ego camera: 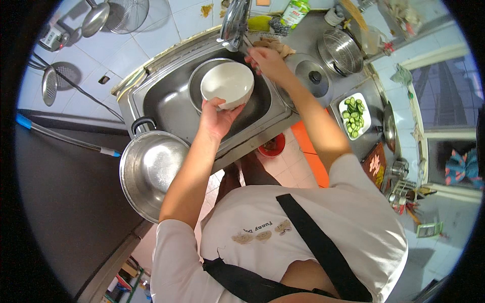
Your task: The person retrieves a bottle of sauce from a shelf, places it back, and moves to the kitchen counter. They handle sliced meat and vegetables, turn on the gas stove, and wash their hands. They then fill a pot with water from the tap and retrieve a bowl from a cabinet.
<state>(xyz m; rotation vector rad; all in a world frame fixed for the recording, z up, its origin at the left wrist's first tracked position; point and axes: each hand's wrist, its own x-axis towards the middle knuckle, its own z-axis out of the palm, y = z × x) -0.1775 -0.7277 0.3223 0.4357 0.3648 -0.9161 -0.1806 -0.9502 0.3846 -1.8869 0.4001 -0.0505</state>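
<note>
A white bowl [227, 85] is gripped at its near rim by my left hand [219, 119], the thumb over the edge. It is held over a round metal basin [195, 85] in the stainless steel sink [163, 102]. My right hand [265, 62] is raised at the sink's far right corner, just right of the chrome faucet [233, 26]. Its fingers are curled near the faucet's thin lever; whether they touch it I cannot tell. Brown cloths or sponges [274, 46] lie behind that hand.
A large steel pot [151, 170] stands left of the sink. On the right are a glass lid [312, 77], a steel steamer pot [341, 51], a white dish of sliced cucumber [354, 115] and a cutting board [373, 163] with pink slices. A red bucket [273, 146] is on the floor.
</note>
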